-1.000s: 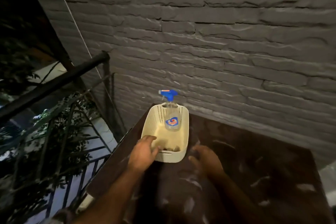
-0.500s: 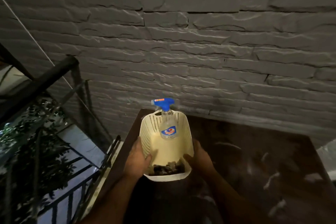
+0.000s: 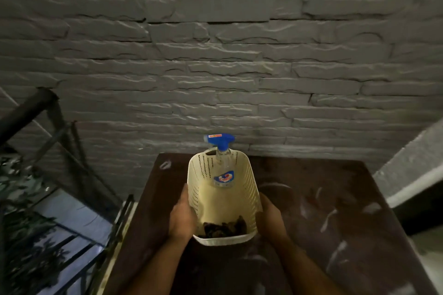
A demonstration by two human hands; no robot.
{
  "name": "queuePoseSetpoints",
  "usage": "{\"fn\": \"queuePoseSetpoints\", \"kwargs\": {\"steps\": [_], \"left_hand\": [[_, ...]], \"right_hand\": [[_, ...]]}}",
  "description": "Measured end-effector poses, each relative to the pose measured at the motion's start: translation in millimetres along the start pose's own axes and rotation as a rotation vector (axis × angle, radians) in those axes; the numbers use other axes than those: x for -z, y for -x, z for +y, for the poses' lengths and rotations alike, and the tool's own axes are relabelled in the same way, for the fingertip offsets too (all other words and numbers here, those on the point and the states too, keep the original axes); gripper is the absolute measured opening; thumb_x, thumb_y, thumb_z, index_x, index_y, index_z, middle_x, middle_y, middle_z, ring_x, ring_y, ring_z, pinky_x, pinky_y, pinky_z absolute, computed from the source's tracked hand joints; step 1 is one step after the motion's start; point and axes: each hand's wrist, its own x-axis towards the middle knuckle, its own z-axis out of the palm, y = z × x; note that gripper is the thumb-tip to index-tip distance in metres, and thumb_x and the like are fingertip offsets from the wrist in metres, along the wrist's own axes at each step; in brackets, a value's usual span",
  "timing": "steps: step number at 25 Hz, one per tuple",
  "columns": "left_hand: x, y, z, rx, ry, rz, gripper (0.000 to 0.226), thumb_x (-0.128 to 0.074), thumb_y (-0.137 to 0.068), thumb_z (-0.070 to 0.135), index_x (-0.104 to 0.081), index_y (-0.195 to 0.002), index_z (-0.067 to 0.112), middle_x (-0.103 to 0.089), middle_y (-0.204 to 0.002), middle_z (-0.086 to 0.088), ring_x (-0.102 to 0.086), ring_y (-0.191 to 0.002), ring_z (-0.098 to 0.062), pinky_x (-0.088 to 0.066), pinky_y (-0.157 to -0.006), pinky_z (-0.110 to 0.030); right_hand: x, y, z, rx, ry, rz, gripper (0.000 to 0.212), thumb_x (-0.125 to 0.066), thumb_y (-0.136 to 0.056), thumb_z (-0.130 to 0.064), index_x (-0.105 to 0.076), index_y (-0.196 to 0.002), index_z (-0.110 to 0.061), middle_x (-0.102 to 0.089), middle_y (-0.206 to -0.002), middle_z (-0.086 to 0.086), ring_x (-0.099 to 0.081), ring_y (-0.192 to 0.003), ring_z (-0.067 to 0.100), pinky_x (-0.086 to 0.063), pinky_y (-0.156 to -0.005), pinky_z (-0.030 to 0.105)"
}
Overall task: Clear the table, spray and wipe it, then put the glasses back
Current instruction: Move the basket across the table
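I have the basket (image 3: 223, 199) clamped between both hands: my left hand (image 3: 182, 218) is pressed to its left wall and my right hand (image 3: 269, 219) to its right wall, both at the near end. It sits over the near-left part of the tabletop (image 3: 335, 199); I cannot tell whether its base is resting there or just lifted.

Inside the basket, the spray bottle (image 3: 221, 165) leans against the far wall with its blue trigger head poking above the rim. A dark crumpled cloth (image 3: 225, 226) lies at the near end, between my hands.

My worry is balance. I am gripping only the near end, so the bottle's weight sits far from my hands. If I tilt the basket forward, I judge the bottle could slide or topple over the far rim. The perforated plastic walls look thin and may flex under a squeeze, loosening my hold.

To the left of the basket the tabletop ends close by, with a railing (image 3: 31, 112) and a drop beyond it. A swing that way risks sending something over the edge.

The light is dim, and I see no glasses anywhere around the basket.
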Motion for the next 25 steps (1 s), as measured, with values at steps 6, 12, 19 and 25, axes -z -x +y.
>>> {"fn": "queuePoseSetpoints", "kwargs": {"steps": [6,12,19,25], "left_hand": [[-93,55,111,-0.183,0.168,-0.173,0.06,-0.039,-0.096,0.0,-0.025,-0.15,0.024,-0.044,-0.145,-0.013,-0.047,-0.129,-0.032,-0.04,-0.1,-0.033],[-207,141,209,-0.278,0.241,-0.213,0.052,-0.039,-0.099,0.01,-0.029,-0.149,0.022,-0.037,-0.151,-0.003,-0.035,-0.138,-0.021,-0.023,-0.106,-0.022],[-285,210,243,-0.255,0.28,-0.192,0.049,-0.043,-0.1,0.013,-0.034,-0.146,0.026,-0.042,-0.148,-0.003,-0.037,-0.138,-0.021,-0.028,-0.114,-0.034],[-289,229,252,-0.215,0.277,-0.152,0.056,-0.04,-0.099,0.002,-0.026,-0.15,0.02,-0.033,-0.154,-0.005,-0.029,-0.141,-0.015,-0.024,-0.113,-0.025]], "right_hand": [[132,41,71,-0.058,-0.016,0.229,0.036,-0.059,-0.084,-0.012,-0.061,-0.111,-0.036,-0.068,-0.097,-0.01,-0.065,-0.093,0.012,-0.047,-0.079,0.024],[260,92,167,-0.166,0.007,0.376,0.037,-0.067,-0.082,-0.012,-0.062,-0.11,-0.035,-0.07,-0.097,-0.01,-0.066,-0.095,0.015,-0.044,-0.08,0.024],[328,118,239,-0.219,0.004,0.355,0.055,-0.059,-0.081,0.009,-0.063,-0.116,-0.034,-0.071,-0.107,-0.003,-0.066,-0.103,0.019,-0.048,-0.082,0.027],[344,111,251,-0.169,0.017,0.277,0.051,-0.054,-0.086,0.007,-0.062,-0.121,-0.029,-0.066,-0.097,-0.018,-0.066,-0.099,0.013,-0.051,-0.077,0.02]]}}
